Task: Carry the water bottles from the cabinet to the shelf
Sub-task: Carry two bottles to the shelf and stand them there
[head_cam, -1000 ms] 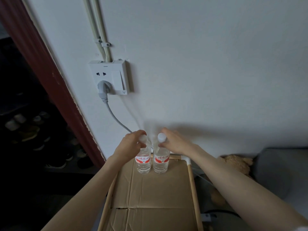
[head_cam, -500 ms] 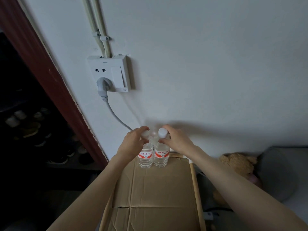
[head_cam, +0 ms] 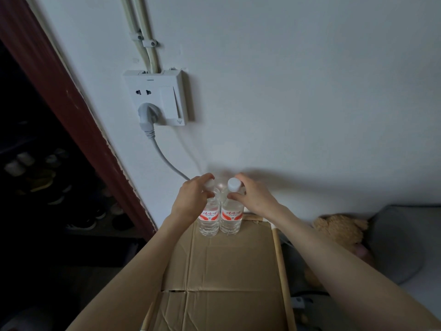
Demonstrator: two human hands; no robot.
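Beside the plush toy (head_cam: 338,229) — both hands' grips pinch bottles on cardboard (head_cam: 229,263): left hand (head_cam: 191,201), right hand (head_cam: 254,197).

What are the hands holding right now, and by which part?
Each holds one water bottle at the neck, just under the cap: left hand on the left bottle, right hand on the right bottle. Both bottles stand on the cardboard.

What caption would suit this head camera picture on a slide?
Left hand and right hand each grip the neck of a water bottle, left bottle and right bottle, upright on cardboard.
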